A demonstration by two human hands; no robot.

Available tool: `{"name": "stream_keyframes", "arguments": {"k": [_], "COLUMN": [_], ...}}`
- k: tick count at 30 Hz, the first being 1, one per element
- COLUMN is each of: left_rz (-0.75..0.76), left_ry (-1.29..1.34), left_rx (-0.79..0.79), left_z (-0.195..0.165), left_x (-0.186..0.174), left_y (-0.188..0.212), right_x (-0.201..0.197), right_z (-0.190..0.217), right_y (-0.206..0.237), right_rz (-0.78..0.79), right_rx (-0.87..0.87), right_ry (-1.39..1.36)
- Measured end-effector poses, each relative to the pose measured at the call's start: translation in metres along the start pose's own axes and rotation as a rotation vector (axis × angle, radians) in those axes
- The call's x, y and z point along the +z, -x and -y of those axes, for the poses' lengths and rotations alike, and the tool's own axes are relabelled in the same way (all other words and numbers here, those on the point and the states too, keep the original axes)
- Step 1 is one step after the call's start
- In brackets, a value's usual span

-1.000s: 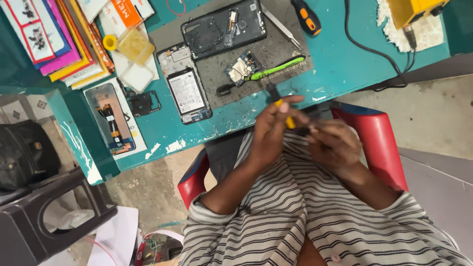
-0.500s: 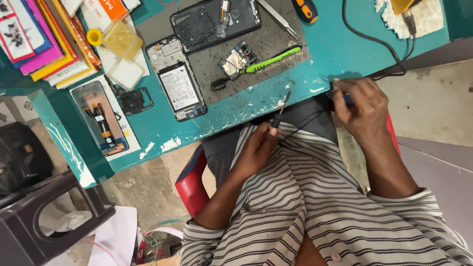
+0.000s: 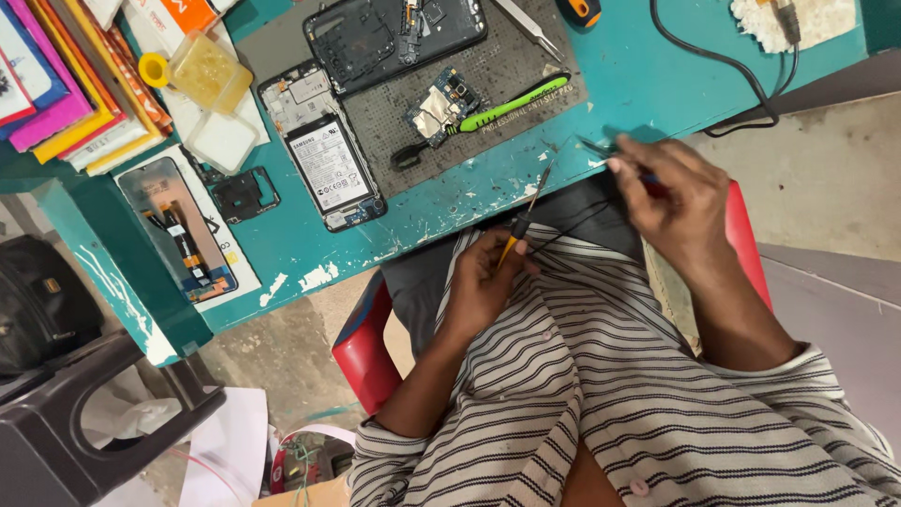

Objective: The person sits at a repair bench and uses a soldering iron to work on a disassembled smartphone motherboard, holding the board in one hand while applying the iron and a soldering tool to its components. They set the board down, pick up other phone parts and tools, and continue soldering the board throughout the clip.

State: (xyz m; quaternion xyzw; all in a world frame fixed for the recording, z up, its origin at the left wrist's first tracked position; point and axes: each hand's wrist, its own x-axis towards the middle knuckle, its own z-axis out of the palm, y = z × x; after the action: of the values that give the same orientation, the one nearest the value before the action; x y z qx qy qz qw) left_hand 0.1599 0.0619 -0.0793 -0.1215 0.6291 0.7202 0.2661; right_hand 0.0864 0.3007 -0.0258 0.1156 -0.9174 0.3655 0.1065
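A: A teal surface fills the head view, an opened phone lying on it.

B: And the hands?

A: Nearer the person than that phone, the left hand has its fingers clamped on a thin probe, whose long axis points up towards the surface edge. The right hand, farther right, pinches a blurred blue-handled tool.

The thin yellow-handled metal probe sat in the left hand — the opened black phone with exposed battery lay left of that grip, the right hand right.
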Motion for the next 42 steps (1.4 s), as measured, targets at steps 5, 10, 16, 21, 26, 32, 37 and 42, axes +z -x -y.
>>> {"name": "stream_keyframes", "arguments": {"k": [5, 10, 16, 21, 26, 32, 37, 42], "left_rz": [0.057, 0.004, -0.053, -0.195, -0.303, -0.233, -0.040, 0.064], "left_ry": [0.062, 0.024, -0.068, -0.344, -0.575, -0.422, -0.073, 0.090], "left_rx": [-0.024, -0.021, 0.292, 0.361, 0.363, 0.364, 0.108, -0.053], "left_z": [-0.003, -0.007, -0.007, -0.017, -0.027, -0.018, -0.009, -0.009], "left_x": [0.000, -0.001, 0.005, 0.009, 0.014, 0.011, 0.005, -0.003], "left_y": [0.000, 0.003, 0.005, 0.011, 0.012, 0.011, 0.007, 0.003], "right_x": [0.007, 0.014, 0.017, 0.014, 0.015, 0.020, 0.019, 0.019], "right_z": [0.018, 0.023, 0.022, 0.020, 0.015, 0.013, 0.011, 0.008], "right_y": [-0.006, -0.016, -0.020, -0.018, -0.015, -0.018, -0.026, -0.028], "right_rz": [0.051, 0.095, 0.047, 0.078, 0.129, 0.089, 0.054, 0.141], "right_rx": [0.058, -0.138, -0.045, -0.034, 0.020, -0.069, -0.111, -0.239], "right_ry": [-0.103, -0.043, 0.025, -0.003, -0.163, -0.113, 0.044, 0.027]}}
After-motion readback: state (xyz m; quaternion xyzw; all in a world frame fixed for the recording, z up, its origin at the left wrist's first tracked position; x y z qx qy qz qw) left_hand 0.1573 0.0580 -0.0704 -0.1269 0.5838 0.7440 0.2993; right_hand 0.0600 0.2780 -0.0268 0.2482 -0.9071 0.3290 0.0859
